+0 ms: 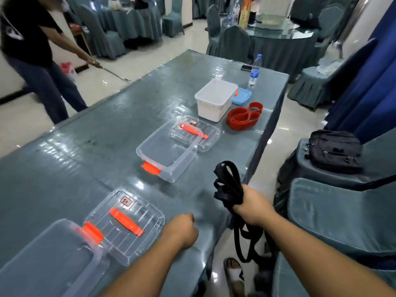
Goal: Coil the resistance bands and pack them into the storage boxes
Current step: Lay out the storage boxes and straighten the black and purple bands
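Off table's right edge, your right hand (252,205) is gripping black band (228,185) bundle, loops dangling; clear box (169,155) sitting forward-left; left hand (182,230) fisted, empty.

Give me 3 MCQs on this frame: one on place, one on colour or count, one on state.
1. Where does the red band lie?
A. In the white box
B. On the table, beside the white box
C. On a chair

2. What colour is the band in the right hand?
A. Black
B. Blue
C. Red

3. What state is the middle clear box in?
A. Lid clipped on
B. Open and holding nothing
C. Open with a band coiled inside

Key: 1 B, it rests on the table to the right of the white box. 2 A, the black band is bunched in that hand. 3 B, its lid lies behind it and the table shows through its bottom.
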A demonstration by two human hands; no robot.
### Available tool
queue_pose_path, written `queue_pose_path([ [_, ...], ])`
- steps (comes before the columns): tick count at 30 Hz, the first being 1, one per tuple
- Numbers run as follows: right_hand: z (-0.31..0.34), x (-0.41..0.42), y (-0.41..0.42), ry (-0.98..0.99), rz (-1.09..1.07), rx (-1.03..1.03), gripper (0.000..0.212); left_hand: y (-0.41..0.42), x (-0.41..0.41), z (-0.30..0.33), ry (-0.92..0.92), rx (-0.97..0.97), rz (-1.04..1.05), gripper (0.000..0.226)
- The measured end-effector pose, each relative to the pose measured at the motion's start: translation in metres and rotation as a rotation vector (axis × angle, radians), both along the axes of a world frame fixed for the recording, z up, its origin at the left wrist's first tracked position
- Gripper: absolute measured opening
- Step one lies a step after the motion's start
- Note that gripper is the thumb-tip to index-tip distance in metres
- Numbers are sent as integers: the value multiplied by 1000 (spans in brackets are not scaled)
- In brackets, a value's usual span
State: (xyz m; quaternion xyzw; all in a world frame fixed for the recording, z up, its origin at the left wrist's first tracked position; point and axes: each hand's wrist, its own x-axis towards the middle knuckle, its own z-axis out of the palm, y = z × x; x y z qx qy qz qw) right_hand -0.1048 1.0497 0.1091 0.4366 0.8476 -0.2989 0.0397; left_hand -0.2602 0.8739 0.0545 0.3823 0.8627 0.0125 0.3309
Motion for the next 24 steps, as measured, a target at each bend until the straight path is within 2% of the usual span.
queue_pose_path([
  [6, -12, -44, 66, -64, 253, 52, 40, 41, -23, 2, 20, -2, 218, 42],
  [14, -9, -110, 143, -176, 774, 268, 26, 90, -32, 7, 21, -1, 456, 39],
  [21, -26, -173, 159, -203, 1263, 539, 23, 82, -28, -2, 30, -54, 649, 44],
  [24, -40, -195, 153, -198, 1398, 591, 29, 73, -26, -6, 25, -77, 721, 52],
])
